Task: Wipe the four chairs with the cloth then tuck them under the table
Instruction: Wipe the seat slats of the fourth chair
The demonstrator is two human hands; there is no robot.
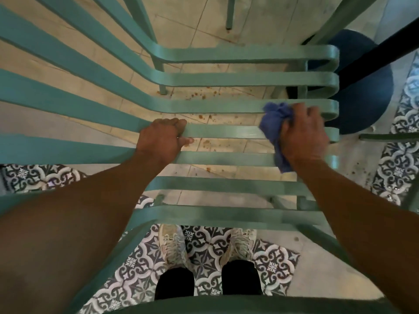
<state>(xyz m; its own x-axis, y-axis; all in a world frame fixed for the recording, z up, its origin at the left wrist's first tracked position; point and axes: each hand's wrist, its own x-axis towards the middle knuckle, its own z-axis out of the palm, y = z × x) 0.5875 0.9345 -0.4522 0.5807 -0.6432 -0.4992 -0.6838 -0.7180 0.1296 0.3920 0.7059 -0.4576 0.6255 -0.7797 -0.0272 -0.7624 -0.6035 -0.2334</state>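
Observation:
A teal slatted metal chair (226,80) fills the view directly below me, its seat slats running left to right and its back slats fanning up to the left. My left hand (162,138) is closed around one seat slat near the middle. My right hand (303,134) grips a crumpled blue cloth (275,123) and presses it on the slats near the seat's right, curved edge. Part of the cloth hangs below the hand.
A dark blue round table base (367,87) and a black bar (381,46) stand at the upper right. Another teal chair leg (230,14) shows at the top. Crumbs dot the beige floor tiles (204,96). My shoes (172,245) stand on patterned tiles below.

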